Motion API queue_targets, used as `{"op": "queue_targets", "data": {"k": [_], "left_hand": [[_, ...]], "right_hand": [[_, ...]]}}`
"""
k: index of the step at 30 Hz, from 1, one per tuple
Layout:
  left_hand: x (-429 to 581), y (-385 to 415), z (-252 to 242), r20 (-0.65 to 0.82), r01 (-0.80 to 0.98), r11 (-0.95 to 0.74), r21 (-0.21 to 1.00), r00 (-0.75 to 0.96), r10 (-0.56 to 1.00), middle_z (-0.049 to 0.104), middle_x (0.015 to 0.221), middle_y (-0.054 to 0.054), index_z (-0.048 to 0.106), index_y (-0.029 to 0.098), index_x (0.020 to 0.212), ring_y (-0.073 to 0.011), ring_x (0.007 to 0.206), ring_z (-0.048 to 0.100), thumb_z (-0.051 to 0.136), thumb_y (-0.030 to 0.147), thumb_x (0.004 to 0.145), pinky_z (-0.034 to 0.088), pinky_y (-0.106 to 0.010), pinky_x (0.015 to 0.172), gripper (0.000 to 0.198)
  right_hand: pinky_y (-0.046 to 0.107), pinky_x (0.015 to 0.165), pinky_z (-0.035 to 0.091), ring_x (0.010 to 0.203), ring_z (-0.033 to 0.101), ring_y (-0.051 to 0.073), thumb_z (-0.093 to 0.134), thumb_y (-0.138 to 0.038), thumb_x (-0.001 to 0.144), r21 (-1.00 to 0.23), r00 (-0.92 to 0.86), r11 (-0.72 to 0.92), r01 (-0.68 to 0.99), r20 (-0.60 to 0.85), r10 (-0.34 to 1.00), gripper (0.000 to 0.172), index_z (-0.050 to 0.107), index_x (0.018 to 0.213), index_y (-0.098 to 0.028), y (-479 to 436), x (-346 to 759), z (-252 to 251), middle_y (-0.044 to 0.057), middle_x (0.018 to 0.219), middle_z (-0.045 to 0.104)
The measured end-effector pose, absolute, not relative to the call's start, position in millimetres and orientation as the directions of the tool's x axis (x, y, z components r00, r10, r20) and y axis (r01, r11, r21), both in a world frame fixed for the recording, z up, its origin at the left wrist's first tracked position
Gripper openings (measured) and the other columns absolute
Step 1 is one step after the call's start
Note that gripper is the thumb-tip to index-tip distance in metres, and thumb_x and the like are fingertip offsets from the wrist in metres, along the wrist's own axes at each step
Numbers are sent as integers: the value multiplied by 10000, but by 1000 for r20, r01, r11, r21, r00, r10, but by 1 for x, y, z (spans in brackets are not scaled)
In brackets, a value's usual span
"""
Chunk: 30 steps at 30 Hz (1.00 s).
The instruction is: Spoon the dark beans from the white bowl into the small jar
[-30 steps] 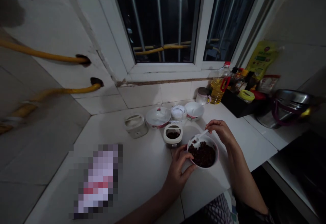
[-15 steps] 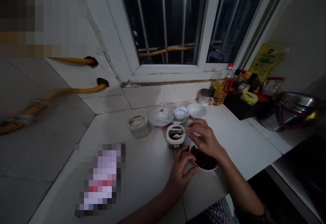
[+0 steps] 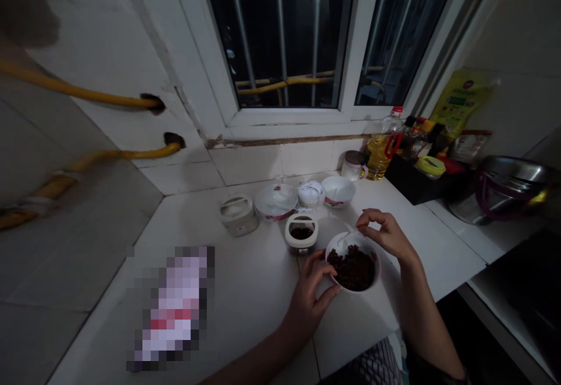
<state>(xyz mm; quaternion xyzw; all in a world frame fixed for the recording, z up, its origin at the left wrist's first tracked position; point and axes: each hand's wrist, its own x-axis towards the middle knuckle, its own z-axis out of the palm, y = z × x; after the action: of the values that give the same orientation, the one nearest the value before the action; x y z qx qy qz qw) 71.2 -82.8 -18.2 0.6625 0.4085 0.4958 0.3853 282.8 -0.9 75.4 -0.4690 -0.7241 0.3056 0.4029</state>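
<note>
My left hand [image 3: 314, 285] grips the left rim of a white bowl [image 3: 374, 256] standing on the counter. Dark brown, lumpy food [image 3: 353, 268] fills much of the bowl. Above its far right rim, my right hand [image 3: 381, 232] pinches the handle of a small white spoon [image 3: 343, 245]; the spoon's head is inside the bowl, over the food. Just beyond my left hand sits an open seasoning box [image 3: 301, 236] with a cream rim and dark contents. A second, closed seasoning box [image 3: 239, 215] is farther left.
Behind the boxes are a shallow bowl [image 3: 275, 201], a small white container [image 3: 311, 193] and another bowl [image 3: 338, 191]. An oil bottle [image 3: 380, 151], a black box of bottles [image 3: 412, 183] and a steel pot [image 3: 504, 192] line the right. A blurred-out packet-like thing [image 3: 175, 306] lies at left.
My right hand has moved right and nearer with the spoon, from over the open seasoning box to over the bowl. My left hand stays on the bowl's rim.
</note>
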Motion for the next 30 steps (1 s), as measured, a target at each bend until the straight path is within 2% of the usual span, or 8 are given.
{"op": "queue_targets", "data": {"k": [5, 10, 17, 30], "left_hand": [[71, -83, -18, 335, 169, -366, 915, 187, 923, 545, 1212, -112, 647, 226, 908, -288, 1226, 500, 642, 276, 828, 439, -435, 1002, 94], [71, -82, -18, 353, 168, -383, 909, 181, 918, 531, 1238, -114, 644, 222, 911, -280, 1219, 507, 633, 261, 824, 432, -427, 1007, 96], [72, -83, -17, 334, 174, -364, 915, 178, 926, 548, 1228, -118, 643, 219, 894, -290, 1214, 511, 635, 261, 814, 439, -430, 998, 91], [72, -82, -18, 349, 178, -380, 908, 184, 919, 540, 1218, -113, 635, 219, 904, -279, 1221, 505, 626, 222, 811, 434, -416, 1000, 93]], "right_hand": [[298, 718, 414, 714, 570, 179, 609, -154, 652, -853, -316, 283, 440, 148, 937, 106, 699, 631, -207, -2, 267, 72, 6, 658, 642], [262, 605, 387, 545, 499, 127, 609, -185, 600, -949, -216, 71, 306, 3, 976, 62, 671, 603, -181, 3, 274, 71, -30, 533, 590], [252, 565, 382, 503, 493, 113, 634, -194, 539, -985, -164, -9, 169, -37, 986, 72, 686, 586, -176, 8, 283, 71, -35, 496, 592], [254, 554, 373, 499, 480, 115, 588, -184, 525, -976, -154, -22, 215, -57, 986, 90, 671, 561, -178, 12, 282, 67, -31, 482, 583]]}}
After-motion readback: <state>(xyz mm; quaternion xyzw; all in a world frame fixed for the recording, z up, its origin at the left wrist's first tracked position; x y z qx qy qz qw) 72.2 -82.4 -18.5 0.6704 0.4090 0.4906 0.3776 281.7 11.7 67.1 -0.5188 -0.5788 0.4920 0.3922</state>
